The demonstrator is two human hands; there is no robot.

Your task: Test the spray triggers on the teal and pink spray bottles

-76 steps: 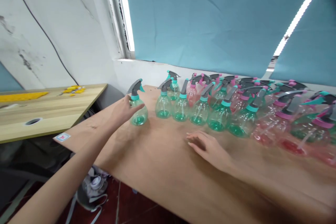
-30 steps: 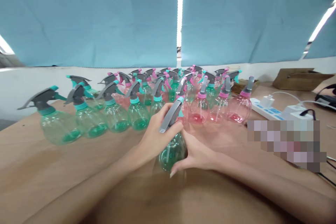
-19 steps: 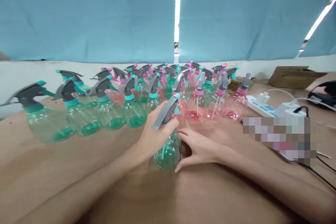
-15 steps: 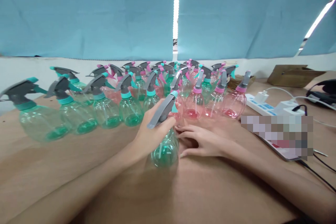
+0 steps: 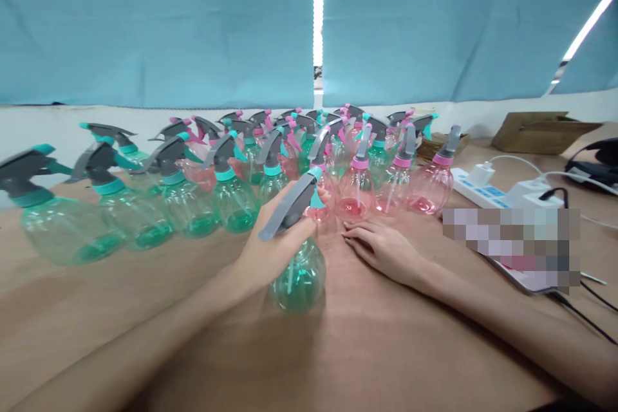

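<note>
My left hand (image 5: pixel 275 235) is wrapped round the neck of a green spray bottle (image 5: pixel 299 277), just under its grey head. The bottle tilts slightly, and its turquoise nozzle and trigger face away from me. To the right, my right hand (image 5: pixel 381 246) rests low over the table, holding nothing, its fingers loosely stretched toward the bottles. Beyond the left hand stands a row of green spray bottles with turquoise collars, among them a nearer one (image 5: pixel 236 203). Past the right hand are pink spray bottles, one of them (image 5: pixel 355 190) close to the fingertips.
More green and pink spray bottles crowd the back of the brown table (image 5: pixel 357 347). On the right lie a white power strip (image 5: pixel 483 190) with plugs and cables, a blurred-out phone-like device (image 5: pixel 524 283), a cardboard box (image 5: pixel 535 132) and black headphones (image 5: pixel 593 164).
My right hand has drawn away to the right from the held bottle. The left hand still grips the green spray bottle. The whole view has shifted slightly.
</note>
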